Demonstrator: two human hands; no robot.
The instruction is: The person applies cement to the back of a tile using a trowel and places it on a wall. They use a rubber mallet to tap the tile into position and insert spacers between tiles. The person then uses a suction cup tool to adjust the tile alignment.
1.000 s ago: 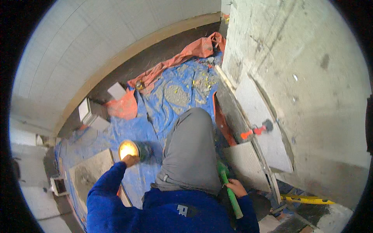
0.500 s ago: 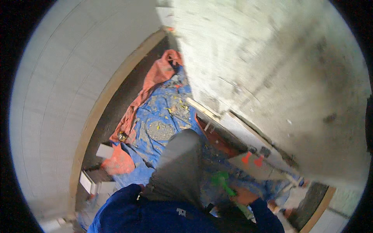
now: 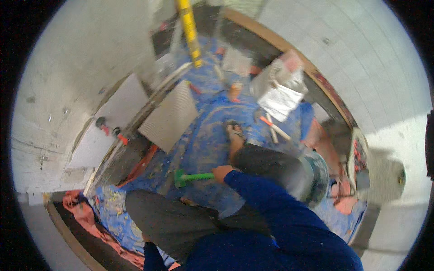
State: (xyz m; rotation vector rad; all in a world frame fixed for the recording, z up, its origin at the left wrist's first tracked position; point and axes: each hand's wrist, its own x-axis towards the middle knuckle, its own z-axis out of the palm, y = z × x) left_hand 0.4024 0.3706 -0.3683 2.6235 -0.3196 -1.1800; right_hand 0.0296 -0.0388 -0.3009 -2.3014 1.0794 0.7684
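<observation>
In my right hand (image 3: 222, 173) is the handle of a green mallet (image 3: 180, 178), its head pointing left above the blue sheet. The fingers are wrapped round the handle. A sliver of my left hand (image 3: 145, 237) shows at the lower left beside my bent leg; its fingers are hidden. Left of the mallet, a large grey ribbed-back tile (image 3: 171, 116) leans at a slant. Behind it a pale tile (image 3: 110, 124) stands against the wall's foot, with black and red clips (image 3: 118, 134) at its edge.
A blue sheet (image 3: 210, 124) with dried mortar covers the floor. At right stand a bucket (image 3: 320, 174) and a white sack (image 3: 282, 97). A tool with a pale handle and orange part (image 3: 276, 127) lies before the sack. A yellow level (image 3: 188, 34) stands upright at the back.
My view has swung round to the right, from the wall corner to the sack, bucket and level. The mallet stays in my right hand, now held out to the left.
</observation>
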